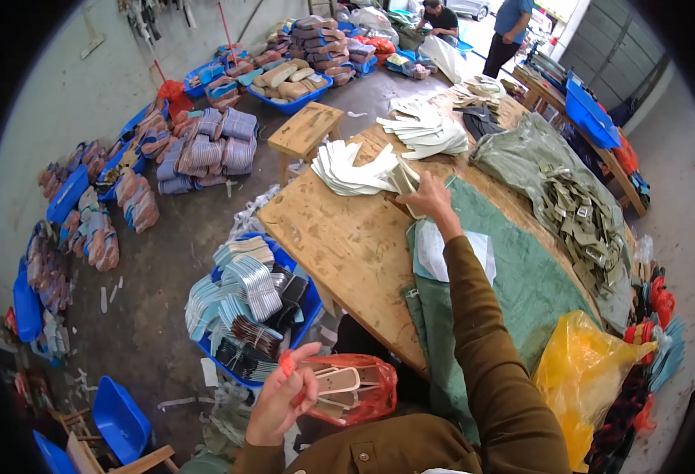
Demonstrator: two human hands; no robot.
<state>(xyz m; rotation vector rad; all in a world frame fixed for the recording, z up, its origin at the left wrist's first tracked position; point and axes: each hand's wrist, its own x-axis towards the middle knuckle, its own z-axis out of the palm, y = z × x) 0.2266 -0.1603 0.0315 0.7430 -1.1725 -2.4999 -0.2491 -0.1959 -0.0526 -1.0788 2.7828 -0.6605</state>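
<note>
My left hand (284,399) is closed on the gathered edge of a red plastic bag (385,389) at the lower middle. Flat beige buckle-shaped pieces (336,381) show inside the bag, close to the fingers. My right arm reaches forward over the wooden table (324,237). At its end my right hand (433,197) has thumb and fingers around a small stack of beige strips (404,178). The undersides of those fingers are partly hidden. Beside the strips lies a fanned pile of white curved pieces (353,169), and a second white pile (425,131) lies beyond.
Green cloth (513,261) and a white sheet (474,254) cover the table's right part. Olive straps (584,225) lie farther right, near a yellow bag (584,367). A blue basin (313,304) of strap bundles stands left of the table, by a wooden stool (306,130).
</note>
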